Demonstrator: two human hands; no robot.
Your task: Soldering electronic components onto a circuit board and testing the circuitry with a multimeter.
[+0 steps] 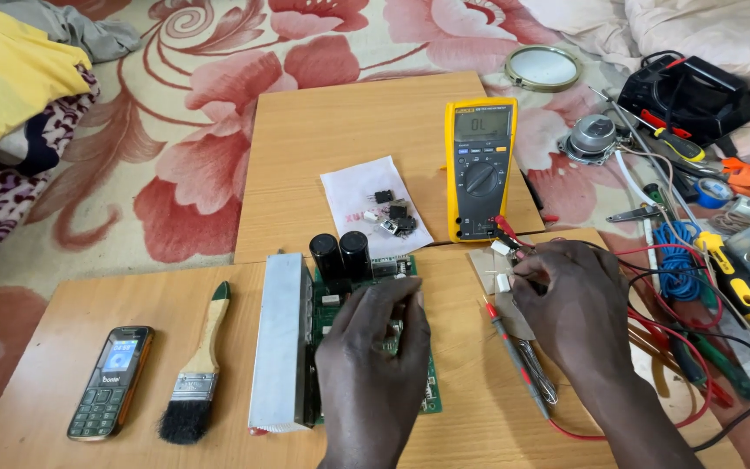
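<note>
— Circuit board [410, 269]: green, lying flat on the wooden counter [62, 313] in front of me, with two black cylindrical capacitors [340, 254] standing upright at its far edge and a long silver heat sink [278, 339] fixed along its left side.

— Where are your hands?

— My left hand [373, 347] rests on top of the board, fingers [397, 304] curled down onto the parts in the middle. I cannot tell whether they pinch anything; the back of the hand covers it. My right hand [575, 304] is just right of the board, fingers drawn narrow around a small white piece [503, 282] near the black and red test leads [653, 295].

— What can't you see?

— Most of the board's centre and near edge, under my hand. The red probe [514, 356] lies on the counter by my right wrist. The yellow multimeter [479, 169] sits beyond, and small black components [397, 215] lie on a white paper [349, 187]. A paintbrush [197, 369] and a mobile phone [110, 382] lie to the left.
</note>
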